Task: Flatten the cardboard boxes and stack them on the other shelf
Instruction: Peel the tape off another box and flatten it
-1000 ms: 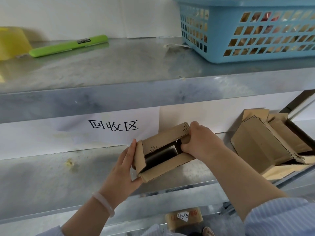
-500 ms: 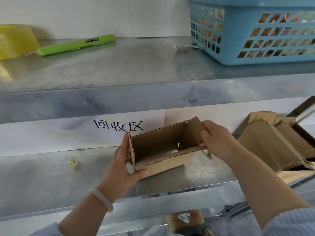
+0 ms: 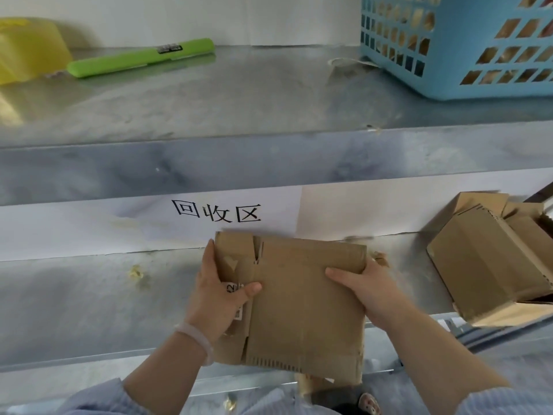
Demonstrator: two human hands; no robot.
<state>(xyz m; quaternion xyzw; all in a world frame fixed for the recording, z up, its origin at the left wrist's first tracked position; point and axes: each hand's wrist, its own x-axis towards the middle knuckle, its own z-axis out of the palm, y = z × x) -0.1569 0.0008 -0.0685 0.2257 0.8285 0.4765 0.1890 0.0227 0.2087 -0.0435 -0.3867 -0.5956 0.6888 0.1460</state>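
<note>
Cardboard box (image 3: 302, 295), brown and flattened, hangs over the front edge of the grey metal shelf (image 3: 89, 295), gripped at both sides: left hand (image 3: 215, 298) and right hand (image 3: 368, 292) thumbs on top, fingers behind.

Both hands, left hand (image 3: 220, 290) and right hand (image 3: 363, 290), grip a flattened cardboard box (image 3: 299, 304) above the shelf (image 3: 89, 298).

Upper shelf (image 3: 239, 100), above the paper sign (image 3: 149, 226), holds a green case (image 3: 140, 56) and blue basket (image 3: 457, 67) — lower shelf (image 3: 74, 310), right of the sign, holds cardboard boxes (image 3: 484, 265).
</note>
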